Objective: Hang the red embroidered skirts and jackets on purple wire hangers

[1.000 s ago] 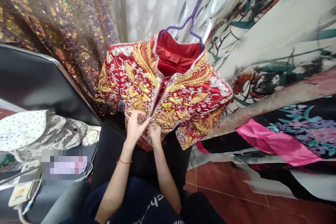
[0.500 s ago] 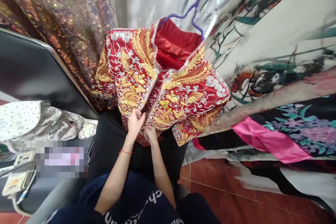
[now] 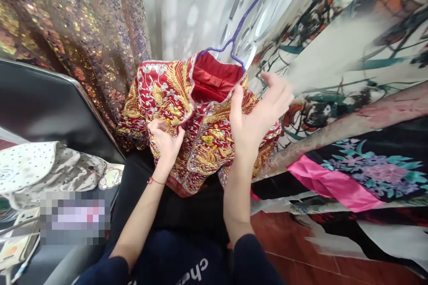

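Observation:
A red jacket (image 3: 207, 140) with gold and silver embroidery hangs on a purple hanger (image 3: 238, 26) in front of me. Its collar stands apart at the top, showing red lining and a small size label (image 3: 215, 81). My left hand (image 3: 166, 138) grips the front edge of the jacket on the left side, thumb and fingers closed on the cloth. Raised over the jacket's right shoulder, my right hand (image 3: 259, 109) has its thumb and fingers spread and holds nothing. It covers part of that shoulder and sleeve.
On the left, a black chair (image 3: 50, 102) bears a dotted white cloth bag (image 3: 30, 164) and a power strip (image 3: 16, 236) with cables. A sequined cloth (image 3: 90, 31) hangs behind. At right hang patterned garments, one with a pink band (image 3: 331, 182).
My right hand has left the jacket's lower front and risen to the right, opening. My left hand has moved up and left with the front edge. The collar now appears lower in view.

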`<state>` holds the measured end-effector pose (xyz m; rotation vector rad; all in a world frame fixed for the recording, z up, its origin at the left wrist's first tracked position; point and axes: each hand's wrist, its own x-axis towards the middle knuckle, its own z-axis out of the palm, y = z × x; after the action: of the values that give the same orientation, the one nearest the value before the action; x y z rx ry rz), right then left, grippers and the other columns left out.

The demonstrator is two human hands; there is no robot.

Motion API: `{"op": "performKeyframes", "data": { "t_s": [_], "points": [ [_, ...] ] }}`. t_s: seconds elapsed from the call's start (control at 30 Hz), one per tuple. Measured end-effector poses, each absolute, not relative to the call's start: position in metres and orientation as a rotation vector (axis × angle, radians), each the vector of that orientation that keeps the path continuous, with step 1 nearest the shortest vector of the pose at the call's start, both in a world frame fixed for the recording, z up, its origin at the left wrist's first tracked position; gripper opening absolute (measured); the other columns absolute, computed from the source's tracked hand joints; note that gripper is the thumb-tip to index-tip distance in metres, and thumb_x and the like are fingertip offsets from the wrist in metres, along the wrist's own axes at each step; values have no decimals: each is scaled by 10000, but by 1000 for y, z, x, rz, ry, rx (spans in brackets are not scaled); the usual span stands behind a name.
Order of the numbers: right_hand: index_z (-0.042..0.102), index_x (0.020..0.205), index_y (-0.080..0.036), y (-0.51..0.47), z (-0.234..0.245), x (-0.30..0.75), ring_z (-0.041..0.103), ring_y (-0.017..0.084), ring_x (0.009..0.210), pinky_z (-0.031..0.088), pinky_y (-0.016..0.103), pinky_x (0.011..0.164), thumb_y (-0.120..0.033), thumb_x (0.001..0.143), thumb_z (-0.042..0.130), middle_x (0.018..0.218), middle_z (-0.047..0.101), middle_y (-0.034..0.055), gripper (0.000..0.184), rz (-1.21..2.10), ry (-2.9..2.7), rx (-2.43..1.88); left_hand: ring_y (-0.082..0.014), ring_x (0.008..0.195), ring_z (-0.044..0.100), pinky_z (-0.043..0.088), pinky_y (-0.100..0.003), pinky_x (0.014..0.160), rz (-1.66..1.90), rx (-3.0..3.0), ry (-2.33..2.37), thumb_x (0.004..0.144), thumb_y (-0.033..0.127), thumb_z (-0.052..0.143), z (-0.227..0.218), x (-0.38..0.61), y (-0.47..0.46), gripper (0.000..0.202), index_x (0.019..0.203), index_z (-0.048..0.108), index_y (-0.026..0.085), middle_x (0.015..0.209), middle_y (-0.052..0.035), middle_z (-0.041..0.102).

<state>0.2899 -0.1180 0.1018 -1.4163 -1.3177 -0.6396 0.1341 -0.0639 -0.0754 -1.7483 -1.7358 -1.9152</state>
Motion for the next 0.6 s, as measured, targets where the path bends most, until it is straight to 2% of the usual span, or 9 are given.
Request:
{"op": "performKeyframes", "data": {
  "t_s": [0.07, 0.17, 0.27, 0.3, 0.37, 0.43, 0.47, 0.53, 0.6],
  "points": [
    [599, 1130, -168, -91, 100, 294, 585, 335, 1089, 426, 523, 903, -540, 986, 419, 1065, 624, 173, 438, -607, -1354, -1534, -250, 1039, 516, 514, -406, 823, -1915, -1777, -1658, 686, 384, 802, -66, 134, -57, 709, 1168, 319, 194, 1195, -152, 421],
    [614, 934, -180, -60, 83, 299, 609, 277, 848, 429, 439, 808, -558, 983, 391, 799, 613, 107, 442, -587, -1326, -1629, -306, 1161, 491, 510, -451, 891, -1856, -1859, -1563, 619, 418, 849, -52, 137, -47, 814, 1202, 331, 187, 1240, -184, 429],
    [599, 805, -197, -47, 73, 305, 566, 226, 706, 399, 371, 727, -543, 970, 403, 685, 575, 68, 430, -592, -1276, -1659, -294, 1097, 536, 501, -447, 886, -1834, -1750, -1656, 587, 356, 830, -35, 129, -41, 806, 1215, 363, 165, 1226, -189, 478],
    [597, 784, -199, -46, 73, 308, 552, 216, 682, 385, 355, 708, -540, 964, 408, 667, 568, 62, 430, -589, -1280, -1658, -268, 1023, 563, 501, -419, 848, -1838, -1690, -1728, 595, 359, 815, -27, 122, -41, 774, 1210, 388, 161, 1182, -165, 517],
    [600, 757, -200, -46, 76, 313, 525, 202, 645, 359, 334, 678, -545, 952, 414, 638, 559, 57, 439, -579, -1321, -1642, -194, 817, 579, 473, -335, 729, -1819, -1625, -1882, 673, 381, 748, -8, 101, -45, 565, 1128, 484, 175, 983, -69, 591],
    [606, 742, -198, -48, 79, 317, 497, 190, 615, 340, 322, 656, -559, 943, 416, 619, 558, 55, 455, -567, -1372, -1613, -141, 642, 530, 395, -278, 636, -1725, -1674, -1988, 775, 354, 634, 13, 77, -52, 215, 909, 569, 200, 719, 15, 557],
    [609, 738, -198, -49, 80, 319, 483, 184, 601, 331, 319, 647, -564, 942, 413, 612, 557, 54, 462, -565, -1387, -1601, -133, 605, 510, 363, -271, 618, -1664, -1673, -2009, 791, 339, 606, 24, 66, -56, 142, 806, 572, 201, 645, 25, 527],
    [609, 732, -198, -49, 81, 321, 459, 175, 581, 319, 316, 636, -565, 942, 410, 606, 556, 51, 467, -569, -1396, -1583, -132, 586, 508, 340, -271, 617, -1585, -1594, -2015, 795, 311, 591, 46, 47, -60, 158, 694, 549, 197, 590, 23, 507],
    [601, 719, -200, -47, 80, 323, 440, 167, 564, 313, 316, 626, -560, 940, 410, 599, 546, 45, 464, -580, -1395, -1566, -140, 609, 542, 363, -272, 647, -1571, -1467, -1989, 813, 294, 586, 67, 31, -60, 140, 712, 563, 199, 607, 17, 539]
  ]
}}
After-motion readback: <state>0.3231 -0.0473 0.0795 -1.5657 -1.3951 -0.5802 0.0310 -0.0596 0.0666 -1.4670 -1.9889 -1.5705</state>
